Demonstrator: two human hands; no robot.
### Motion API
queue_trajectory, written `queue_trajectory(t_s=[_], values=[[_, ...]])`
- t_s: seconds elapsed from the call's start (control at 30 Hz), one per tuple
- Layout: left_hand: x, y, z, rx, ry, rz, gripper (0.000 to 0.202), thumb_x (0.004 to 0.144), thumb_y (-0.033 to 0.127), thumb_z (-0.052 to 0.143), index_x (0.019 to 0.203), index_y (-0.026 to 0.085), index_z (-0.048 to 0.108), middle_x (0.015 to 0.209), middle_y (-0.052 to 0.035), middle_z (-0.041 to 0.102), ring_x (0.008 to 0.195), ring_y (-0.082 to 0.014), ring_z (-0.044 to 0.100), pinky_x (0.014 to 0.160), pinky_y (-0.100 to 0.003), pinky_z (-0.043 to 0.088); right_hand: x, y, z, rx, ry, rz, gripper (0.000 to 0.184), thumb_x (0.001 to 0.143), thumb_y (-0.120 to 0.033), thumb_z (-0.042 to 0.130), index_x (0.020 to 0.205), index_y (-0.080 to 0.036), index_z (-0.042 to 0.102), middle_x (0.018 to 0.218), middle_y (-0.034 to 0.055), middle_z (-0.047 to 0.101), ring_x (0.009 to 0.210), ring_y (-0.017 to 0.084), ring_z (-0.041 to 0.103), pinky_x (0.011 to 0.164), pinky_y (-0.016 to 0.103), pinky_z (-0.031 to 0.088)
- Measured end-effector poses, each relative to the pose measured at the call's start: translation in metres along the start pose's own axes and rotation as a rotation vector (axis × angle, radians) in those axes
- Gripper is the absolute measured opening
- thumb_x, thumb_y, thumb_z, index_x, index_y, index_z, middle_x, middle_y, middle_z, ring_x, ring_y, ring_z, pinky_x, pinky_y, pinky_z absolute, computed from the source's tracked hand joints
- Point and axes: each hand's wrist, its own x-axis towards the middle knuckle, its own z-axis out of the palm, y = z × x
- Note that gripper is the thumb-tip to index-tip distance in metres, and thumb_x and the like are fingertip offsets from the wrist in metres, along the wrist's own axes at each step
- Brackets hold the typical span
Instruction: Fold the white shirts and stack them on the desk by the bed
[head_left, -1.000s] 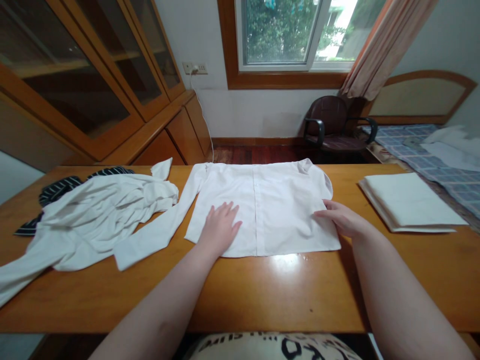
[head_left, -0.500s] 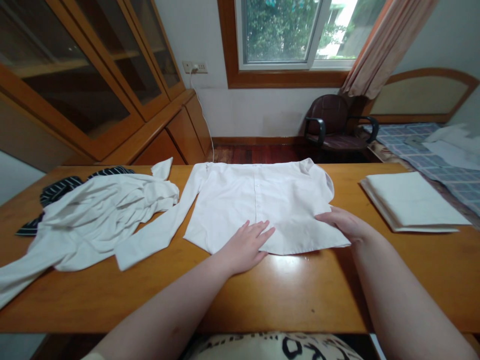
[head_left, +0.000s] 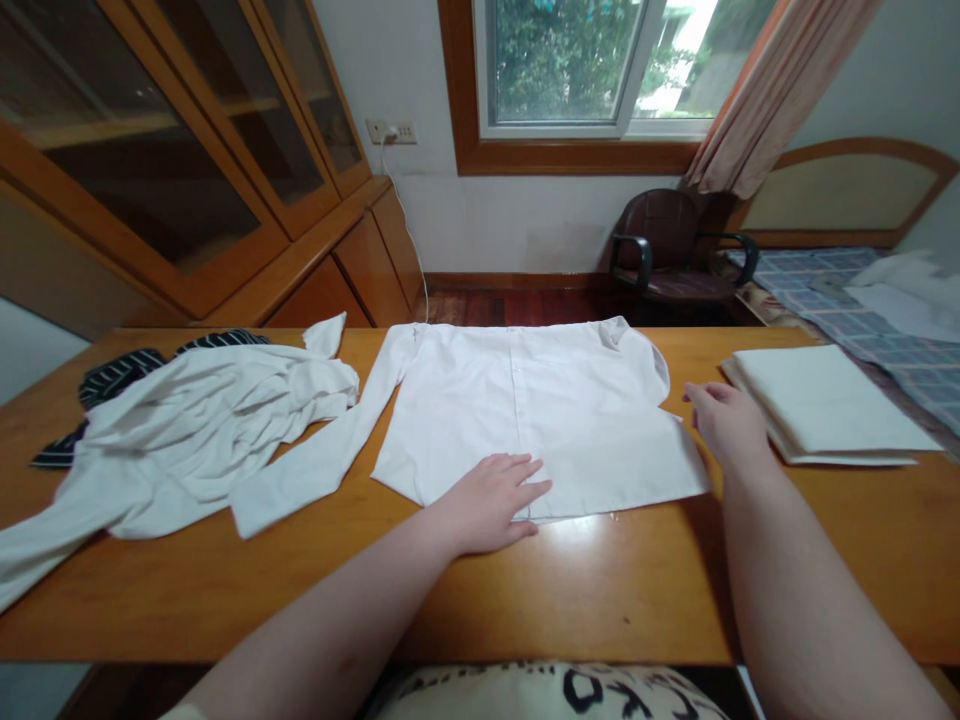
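Note:
A white button-up shirt (head_left: 465,400) lies spread on the wooden table with its button placket up the middle. One long sleeve stretches out to the left. My left hand (head_left: 495,500) rests flat on the shirt's near hem, fingers spread. Just past the right edge of the shirt is my right hand (head_left: 724,425), raised a little, its fingers loosely bent and apart from the cloth; nothing shows in them. Left of the shirt lies a second, crumpled white garment (head_left: 210,420).
Black striped cloth (head_left: 124,375) sticks out behind the crumpled garment. A folded white stack (head_left: 832,400) sits at the right of the table (head_left: 600,600). Beyond the table are a glass-door cabinet (head_left: 300,210), an armchair (head_left: 664,240) and a bed (head_left: 885,310).
My right hand has let go of the shirt's right side and moved right and slightly away from me. The near right part of the shirt now lies flatter. My left hand stays on the hem.

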Motion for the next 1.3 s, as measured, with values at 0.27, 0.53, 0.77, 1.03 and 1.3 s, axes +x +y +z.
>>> queue_trajectory(t_s=[0.27, 0.53, 0.77, 1.03, 1.3], values=[[0.003, 0.004, -0.002, 0.005, 0.029, -0.006, 0.027, 0.093, 0.027, 0.047, 0.114, 0.024, 0.063, 0.119, -0.0039, 0.063, 0.106, -0.021, 0.055, 0.092, -0.035, 0.043, -0.036, -0.025, 0.031, -0.129, -0.532, -0.542, 0.037, 0.088, -0.043, 0.05, 0.116, -0.021, 0.062, 0.115, 0.0098, 0.066, 0.102, 0.024, 0.062, 0.088, 0.038, 0.048], [0.005, -0.001, -0.002, 0.153, 0.041, -0.366, 0.044, 0.09, 0.036, 0.052, 0.131, 0.022, 0.052, 0.137, -0.0127, 0.051, 0.116, -0.0291, 0.05, 0.09, -0.043, 0.045, -0.054, -0.015, 0.083, -0.497, -0.65, -0.846, 0.065, 0.091, -0.048, 0.045, 0.147, -0.016, 0.032, 0.153, 0.0152, 0.026, 0.142, 0.028, 0.018, 0.113, 0.05, 0.021], [-0.019, -0.001, -0.02, 0.343, -0.149, -0.907, 0.051, 0.093, 0.037, 0.043, 0.141, 0.019, 0.041, 0.132, -0.0183, 0.052, 0.105, -0.031, 0.057, 0.075, -0.041, 0.049, -0.054, -0.016, 0.082, -0.595, -0.662, -0.842, 0.068, 0.093, -0.051, 0.039, 0.149, -0.016, 0.028, 0.155, 0.0125, 0.021, 0.143, 0.026, 0.015, 0.116, 0.045, 0.017], [-0.052, 0.013, -0.035, 0.29, -0.264, -1.048, 0.043, 0.094, 0.043, 0.036, 0.11, 0.011, 0.06, 0.096, -0.016, 0.067, 0.087, -0.0296, 0.066, 0.07, -0.038, 0.048, -0.055, -0.019, 0.079, -0.565, -0.677, -0.836, 0.067, 0.092, -0.051, 0.039, 0.148, -0.016, 0.03, 0.154, 0.0119, 0.022, 0.143, 0.025, 0.016, 0.116, 0.044, 0.018], [-0.068, -0.005, -0.055, 0.178, -0.285, -1.139, 0.051, 0.093, 0.048, 0.028, 0.09, 0.014, 0.066, 0.091, -0.0164, 0.07, 0.089, -0.0312, 0.066, 0.071, -0.039, 0.047, -0.054, -0.017, 0.081, -0.562, -0.674, -0.837, 0.067, 0.092, -0.051, 0.04, 0.149, -0.016, 0.028, 0.155, 0.0122, 0.021, 0.143, 0.025, 0.015, 0.116, 0.046, 0.017]])
